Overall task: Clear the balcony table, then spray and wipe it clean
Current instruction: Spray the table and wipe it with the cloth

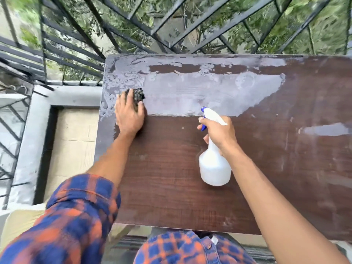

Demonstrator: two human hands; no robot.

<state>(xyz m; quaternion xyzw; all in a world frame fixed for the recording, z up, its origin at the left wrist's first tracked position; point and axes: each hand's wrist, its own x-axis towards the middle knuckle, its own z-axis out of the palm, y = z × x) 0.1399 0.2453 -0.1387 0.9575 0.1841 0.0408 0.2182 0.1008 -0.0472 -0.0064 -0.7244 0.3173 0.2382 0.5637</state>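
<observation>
Balcony corner in daylight.
Black metal railing [133, 25] across upper frame, green foliage [285, 18] behind; grey concrete ledge [74, 94] and pale tiled floor [72, 149] at left.

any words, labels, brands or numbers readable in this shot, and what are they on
None can be read.
spray bottle: plain white, no label showing.
table: bare wood grain and wet film, no print.
shirt tag: too small and blurred to read.
</observation>
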